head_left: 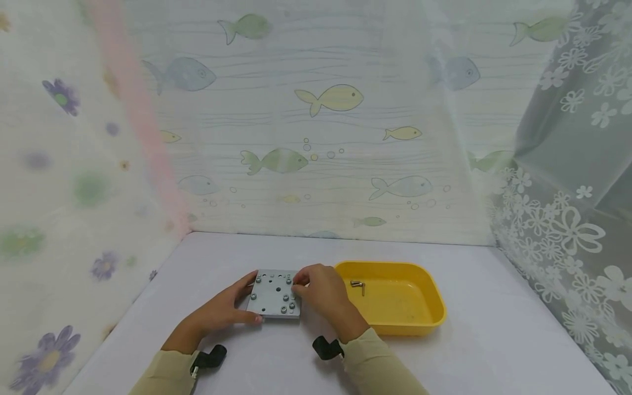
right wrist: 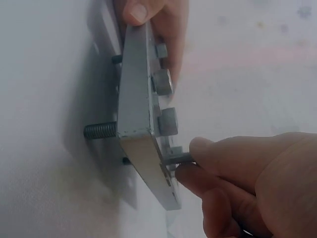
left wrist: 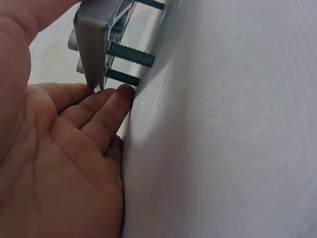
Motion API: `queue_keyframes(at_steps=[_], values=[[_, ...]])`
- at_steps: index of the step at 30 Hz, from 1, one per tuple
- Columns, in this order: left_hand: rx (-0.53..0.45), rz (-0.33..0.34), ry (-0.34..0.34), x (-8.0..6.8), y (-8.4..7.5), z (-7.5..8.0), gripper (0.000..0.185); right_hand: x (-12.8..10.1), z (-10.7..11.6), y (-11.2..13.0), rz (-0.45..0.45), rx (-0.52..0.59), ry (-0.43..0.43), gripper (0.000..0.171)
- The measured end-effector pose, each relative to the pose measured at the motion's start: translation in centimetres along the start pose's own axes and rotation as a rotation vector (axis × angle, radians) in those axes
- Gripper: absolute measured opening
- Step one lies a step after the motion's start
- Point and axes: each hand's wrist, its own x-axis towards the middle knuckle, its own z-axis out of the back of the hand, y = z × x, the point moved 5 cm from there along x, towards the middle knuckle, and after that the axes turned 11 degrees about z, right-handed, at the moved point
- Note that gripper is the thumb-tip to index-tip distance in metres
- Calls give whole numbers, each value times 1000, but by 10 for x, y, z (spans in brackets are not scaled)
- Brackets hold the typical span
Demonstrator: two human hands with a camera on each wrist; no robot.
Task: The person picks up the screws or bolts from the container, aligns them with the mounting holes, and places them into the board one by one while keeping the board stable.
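A square grey metal plate with several holes and socket-head screws stands on the table, raised on threaded shanks that stick out underneath. My left hand grips its left side, thumb at the near corner and fingers along the far part of that edge. At the plate's right edge, my right hand pinches a thin screw between thumb and finger. Its shank meets the plate's top face in the right wrist view. The fingers hide its head.
Right of the plate stands a yellow tray with a few loose screws at its left side. White cloth covers the table. Printed fish and flower curtains enclose the back and sides. A black wrist camera sits at each cuff.
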Motion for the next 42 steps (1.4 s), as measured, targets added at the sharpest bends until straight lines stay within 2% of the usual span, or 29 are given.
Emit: queue_keyframes(at_steps=[18,26,36,42], values=[[-10,1,1,-1,0,0,122,-1,-5,4,-5,-119,8,9],[-12,-34,15,-4,-6,0,120,0,-6,4,47,-202,14,12],[-9,-33,8,-5,-7,1,119,1,-6,2,55,-201,-2,13],[-26,-10,9,-2,-2,-1,121,1,-6,2,48,-192,-1,13]])
